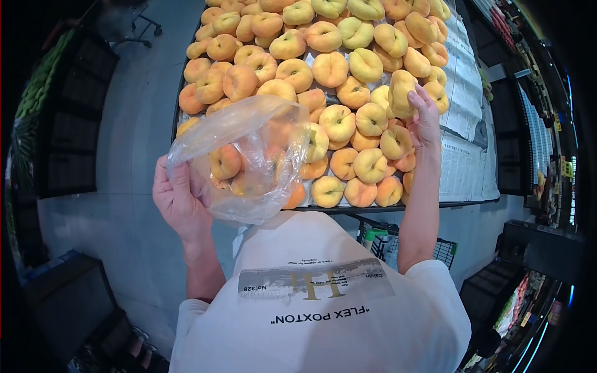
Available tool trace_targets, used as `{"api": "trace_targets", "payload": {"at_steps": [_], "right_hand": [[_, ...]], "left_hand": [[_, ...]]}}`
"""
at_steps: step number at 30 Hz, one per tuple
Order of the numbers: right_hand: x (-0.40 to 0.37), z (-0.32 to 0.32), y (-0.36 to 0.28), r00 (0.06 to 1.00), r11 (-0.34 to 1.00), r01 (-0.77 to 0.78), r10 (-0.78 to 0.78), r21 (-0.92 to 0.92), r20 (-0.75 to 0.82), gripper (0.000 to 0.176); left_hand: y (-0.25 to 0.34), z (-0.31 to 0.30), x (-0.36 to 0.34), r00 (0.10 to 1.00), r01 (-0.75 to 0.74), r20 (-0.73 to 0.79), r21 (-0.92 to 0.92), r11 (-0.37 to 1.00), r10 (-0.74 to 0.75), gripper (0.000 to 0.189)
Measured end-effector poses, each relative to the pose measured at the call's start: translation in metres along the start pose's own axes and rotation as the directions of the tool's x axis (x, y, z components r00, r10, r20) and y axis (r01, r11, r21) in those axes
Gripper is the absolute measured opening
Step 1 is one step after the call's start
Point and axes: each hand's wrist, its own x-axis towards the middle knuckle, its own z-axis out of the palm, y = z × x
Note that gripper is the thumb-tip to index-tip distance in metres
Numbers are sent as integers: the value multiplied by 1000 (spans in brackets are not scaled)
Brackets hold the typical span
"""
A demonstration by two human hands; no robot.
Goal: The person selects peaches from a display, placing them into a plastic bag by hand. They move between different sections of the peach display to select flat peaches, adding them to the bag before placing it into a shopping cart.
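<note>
My left hand (180, 196) is closed on the rim of a clear plastic bag (249, 149), which hangs spread in front of the near left part of the fruit. Through its film, peaches show behind or inside it. In my right hand (426, 118) is a flat yellow peach (403, 93), gripped on its right side with thumb and fingers above the pile. Many more flat peaches (337, 122), yellow to orange, lie heaped on the display table below and beyond both hands.
Newspaper sheets (463, 168) cover the table's right side. A shopping cart (444, 250) stands under the near edge on the right. Black produce stands (78, 112) with green produce line the left; shelves run along the right. Another cart (146, 28) is at the far left.
</note>
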Motion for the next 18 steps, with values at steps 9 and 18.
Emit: {"api": "trace_targets", "payload": {"at_steps": [9, 18], "right_hand": [[-64, 85, -28, 848, 990, -122, 65, 73, 527, 86], [-100, 211, 7, 566, 839, 408, 79, -361, 821, 78]], "left_hand": [[-2, -5, 0, 999, 7, 34, -6, 1000, -7, 18], [8, -1, -7, 999, -14, 45, 30, 999, 13, 18]]}}
